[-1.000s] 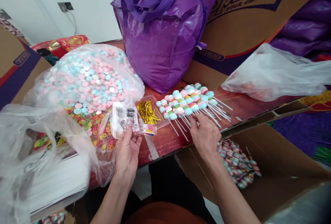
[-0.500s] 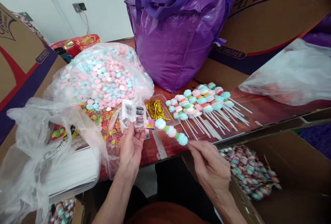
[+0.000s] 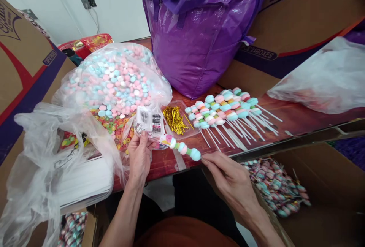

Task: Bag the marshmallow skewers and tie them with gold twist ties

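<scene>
Left hand (image 3: 140,157) pinches the wrapper (image 3: 165,139), seemingly to meet the candy (image 3: 184,149), which the right hand (image 3: 230,174) nips by its near end.

The candy stick (image 3: 184,149) is banded blue, pink, white, green.

left grip (image 3: 139,157): pinched | right grip (image 3: 228,171): pinched, angled leftward | forearms (image 3: 125,209): apart
</scene>
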### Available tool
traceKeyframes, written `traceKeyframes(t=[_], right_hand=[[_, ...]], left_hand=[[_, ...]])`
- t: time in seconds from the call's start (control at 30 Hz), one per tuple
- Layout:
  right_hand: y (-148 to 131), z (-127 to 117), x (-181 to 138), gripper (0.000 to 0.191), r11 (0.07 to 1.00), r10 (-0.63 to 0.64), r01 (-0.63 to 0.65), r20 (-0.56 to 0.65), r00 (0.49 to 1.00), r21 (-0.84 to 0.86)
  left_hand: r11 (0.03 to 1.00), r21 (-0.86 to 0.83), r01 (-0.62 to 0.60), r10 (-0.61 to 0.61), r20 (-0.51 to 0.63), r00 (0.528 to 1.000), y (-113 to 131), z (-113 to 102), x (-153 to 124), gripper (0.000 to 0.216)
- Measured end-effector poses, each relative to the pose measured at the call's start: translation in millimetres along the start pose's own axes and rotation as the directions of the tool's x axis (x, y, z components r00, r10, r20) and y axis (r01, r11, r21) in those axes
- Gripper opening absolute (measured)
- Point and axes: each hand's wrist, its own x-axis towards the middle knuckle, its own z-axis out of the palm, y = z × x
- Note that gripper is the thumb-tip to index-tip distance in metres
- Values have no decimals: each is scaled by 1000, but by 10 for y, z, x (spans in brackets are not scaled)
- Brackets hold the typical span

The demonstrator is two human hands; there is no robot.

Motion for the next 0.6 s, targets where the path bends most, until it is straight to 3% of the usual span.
traceKeyframes(t=[0.17,0.3,0.6], right_hand=[[-14,8,3,14,992,87,-95,92,992,77],[-10,1,19,17,973,160,-184,168,973,138],[44,93,-24,14,965,189,-201,82,978,166]], left_hand=[[994,64,-85,86,-19,996,-37,-17,-7,35],[995,63,-83,83,4,997,-34,-55,17,33],[995,73,-68,71,-29,997,-53,-46,23,36]])
